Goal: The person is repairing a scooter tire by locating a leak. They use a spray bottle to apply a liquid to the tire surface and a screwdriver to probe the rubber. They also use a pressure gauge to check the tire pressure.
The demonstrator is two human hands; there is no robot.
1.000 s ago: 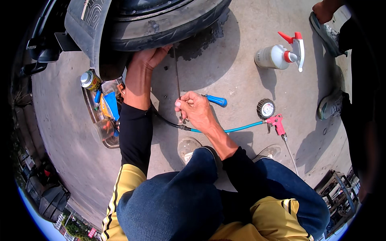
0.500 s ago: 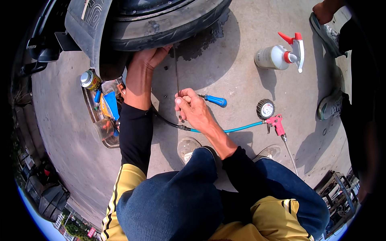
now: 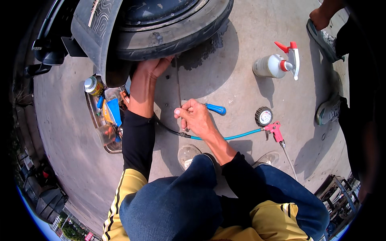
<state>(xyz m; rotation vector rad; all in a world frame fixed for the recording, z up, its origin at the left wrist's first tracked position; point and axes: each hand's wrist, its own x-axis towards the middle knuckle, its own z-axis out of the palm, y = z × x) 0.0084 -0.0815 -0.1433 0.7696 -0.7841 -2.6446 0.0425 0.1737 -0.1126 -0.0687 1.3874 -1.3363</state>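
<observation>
A black tyre [image 3: 173,50] on a dark wheel hangs at the top of the view. My left hand [image 3: 150,69] reaches beneath its near edge, with its fingers mostly hidden by the rubber. A thin dark strip [image 3: 178,82] runs straight from below the tyre to my right hand [image 3: 195,117]. That hand is closed, pinching the strip's near end between thumb and fingers. Just beyond it, a blue-handled tool [image 3: 216,109] lies on the ground, its shaft partly covered by the hand.
Left of my forearm sits a tray [image 3: 109,151] of cans and small supplies. A teal hose [image 3: 241,135] leads to a pink air gun with a round gauge [image 3: 264,116]. A spray bottle [image 3: 269,66] stands farther right. Another person's shoe [image 3: 327,109] is at the right edge.
The whole view has shifted, so the tyre and ground items appear lower. My right hand has drawn slightly toward me, still pinching the strip. My left hand stays under the tyre.
</observation>
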